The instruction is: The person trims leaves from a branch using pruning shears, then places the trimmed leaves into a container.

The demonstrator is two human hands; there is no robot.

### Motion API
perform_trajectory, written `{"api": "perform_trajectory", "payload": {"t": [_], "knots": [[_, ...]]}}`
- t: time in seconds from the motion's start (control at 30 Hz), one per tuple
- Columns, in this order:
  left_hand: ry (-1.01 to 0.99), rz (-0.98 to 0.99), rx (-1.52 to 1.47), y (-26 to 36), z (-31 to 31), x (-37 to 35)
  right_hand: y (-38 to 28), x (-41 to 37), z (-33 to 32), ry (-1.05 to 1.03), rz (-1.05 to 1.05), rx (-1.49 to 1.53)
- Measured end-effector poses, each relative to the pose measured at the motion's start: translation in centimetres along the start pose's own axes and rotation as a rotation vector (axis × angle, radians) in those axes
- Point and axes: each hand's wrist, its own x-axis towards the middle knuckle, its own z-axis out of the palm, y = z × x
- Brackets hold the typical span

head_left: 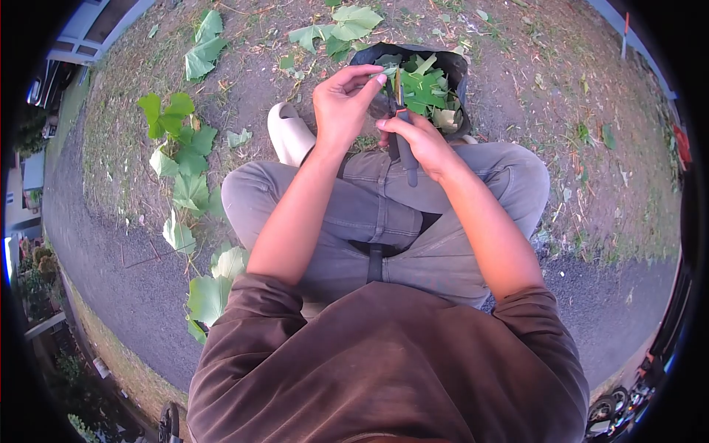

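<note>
My left hand is raised at the near left side of a dark bag, thumb and forefinger pinched on a piece of green leaf. My right hand grips dark-handled pruning shears, their narrow blades pointing away from me beside the left fingertips. Cut green leaf pieces fill the open bag behind the shears. Both hands are just above my crossed legs, close together at the bag's near edge.
A leafy vine with broad lobed leaves trails along the ground on my left. More large leaves lie beyond the bag. My light shoe is left of the hands. Grey pavement borders the dry grass.
</note>
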Motion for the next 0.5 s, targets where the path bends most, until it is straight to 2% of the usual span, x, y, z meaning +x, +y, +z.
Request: {"api": "perform_trajectory", "payload": {"t": [0.2, 0.27, 0.5], "knots": [[-0.02, -0.017, 0.094, -0.2, 0.1, -0.34, -0.46, -0.21, 0.2, 0.031, -0.044, 0.051], [-0.069, 0.1, 0.175, 0.03, 0.34, -0.41, -0.19, 0.07, -0.06, 0.013, -0.065, 0.008], [-0.119, 0.127, 0.239, -0.02, 0.32, -0.27, -0.35, 0.02, -0.07, 0.048, -0.058, 0.126]]}}
